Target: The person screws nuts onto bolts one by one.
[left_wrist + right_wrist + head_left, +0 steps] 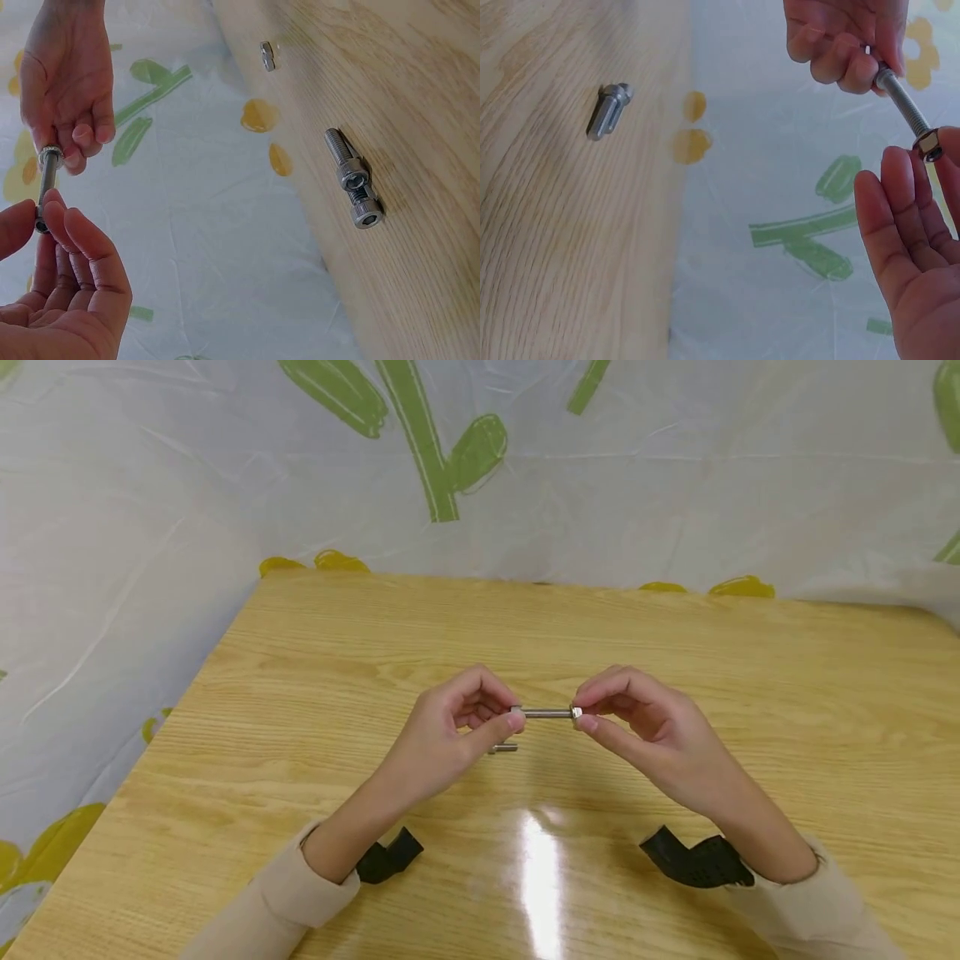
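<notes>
A long steel bolt is held level above the table between both hands. My left hand pinches its socket head between thumb and fingers. At the other end, my right hand pinches a hex nut, which sits at the tip of the threaded shank. How far the nut is threaded on cannot be told. On the table lie two more socket-head bolts, side by side and touching; in the head view one bolt shows, partly hidden by my left hand.
Small nuts lie on the wooden table, apart from the loose bolts. A pale sheet with green and yellow plant shapes hangs behind the table and along its left side. Black straps sit at both wrists.
</notes>
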`<state>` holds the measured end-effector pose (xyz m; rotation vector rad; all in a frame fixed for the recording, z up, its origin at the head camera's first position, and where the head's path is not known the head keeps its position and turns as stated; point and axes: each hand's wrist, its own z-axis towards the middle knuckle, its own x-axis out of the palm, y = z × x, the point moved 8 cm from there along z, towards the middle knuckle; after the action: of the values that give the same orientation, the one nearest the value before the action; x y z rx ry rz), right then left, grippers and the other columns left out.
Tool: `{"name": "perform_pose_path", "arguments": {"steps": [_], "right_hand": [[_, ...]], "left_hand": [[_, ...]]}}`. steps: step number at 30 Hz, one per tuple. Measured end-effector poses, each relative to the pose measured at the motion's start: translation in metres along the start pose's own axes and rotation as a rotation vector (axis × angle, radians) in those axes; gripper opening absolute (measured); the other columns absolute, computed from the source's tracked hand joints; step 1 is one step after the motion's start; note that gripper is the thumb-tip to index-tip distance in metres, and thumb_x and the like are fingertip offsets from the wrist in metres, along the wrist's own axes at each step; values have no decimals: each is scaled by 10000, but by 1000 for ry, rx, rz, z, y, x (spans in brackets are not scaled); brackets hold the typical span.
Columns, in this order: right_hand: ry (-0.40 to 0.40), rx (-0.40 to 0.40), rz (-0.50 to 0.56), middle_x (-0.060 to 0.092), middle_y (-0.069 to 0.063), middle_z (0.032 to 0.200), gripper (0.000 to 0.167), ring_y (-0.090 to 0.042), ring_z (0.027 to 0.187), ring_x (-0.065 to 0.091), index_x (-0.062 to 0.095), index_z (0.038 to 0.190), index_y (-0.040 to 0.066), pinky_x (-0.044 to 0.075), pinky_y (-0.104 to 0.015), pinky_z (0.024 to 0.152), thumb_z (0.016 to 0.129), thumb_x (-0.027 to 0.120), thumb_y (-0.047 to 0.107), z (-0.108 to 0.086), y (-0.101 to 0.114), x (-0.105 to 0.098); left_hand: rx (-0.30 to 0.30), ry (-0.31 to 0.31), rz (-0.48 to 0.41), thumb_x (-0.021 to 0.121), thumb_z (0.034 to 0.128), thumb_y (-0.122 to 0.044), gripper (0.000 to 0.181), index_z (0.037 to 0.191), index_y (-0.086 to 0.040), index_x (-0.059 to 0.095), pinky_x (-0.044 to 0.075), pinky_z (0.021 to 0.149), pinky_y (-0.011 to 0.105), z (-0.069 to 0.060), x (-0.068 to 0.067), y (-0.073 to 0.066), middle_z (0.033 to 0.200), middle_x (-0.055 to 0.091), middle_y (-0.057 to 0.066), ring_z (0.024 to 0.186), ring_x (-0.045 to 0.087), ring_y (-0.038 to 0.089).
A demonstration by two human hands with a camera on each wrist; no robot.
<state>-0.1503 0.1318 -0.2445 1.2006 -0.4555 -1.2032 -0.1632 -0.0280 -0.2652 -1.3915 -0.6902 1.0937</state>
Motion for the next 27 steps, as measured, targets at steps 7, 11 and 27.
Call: {"name": "perform_pose_path", "arguments": {"steps": [7,11,27], "right_hand": [[-3,-6,85,591,-62,1013,199,-145,908,652,565,1057,-68,539,-230,777,863,561,-110,0,2,3],[-32,3,91,606,-56,1019,219,-148,907,664,585,1076,-64,542,-238,776,861,568,-104,-1,2,3],[-128,35,108,653,-40,964,226,-141,855,678,636,1090,-16,531,-193,725,886,552,-70,-5,2,3]], "left_hand": [[-18,-35,-51,620,895,-109,90,970,-68,591,494,623,267,-1,-4,2,894,657,99,777,604,205],[-10,-41,-116,609,896,-78,96,972,-29,577,482,591,231,-1,-4,2,887,649,120,724,587,158],[53,-36,-109,611,889,-50,83,958,-17,579,491,598,234,-6,-2,-7,887,659,137,767,629,163]]}}
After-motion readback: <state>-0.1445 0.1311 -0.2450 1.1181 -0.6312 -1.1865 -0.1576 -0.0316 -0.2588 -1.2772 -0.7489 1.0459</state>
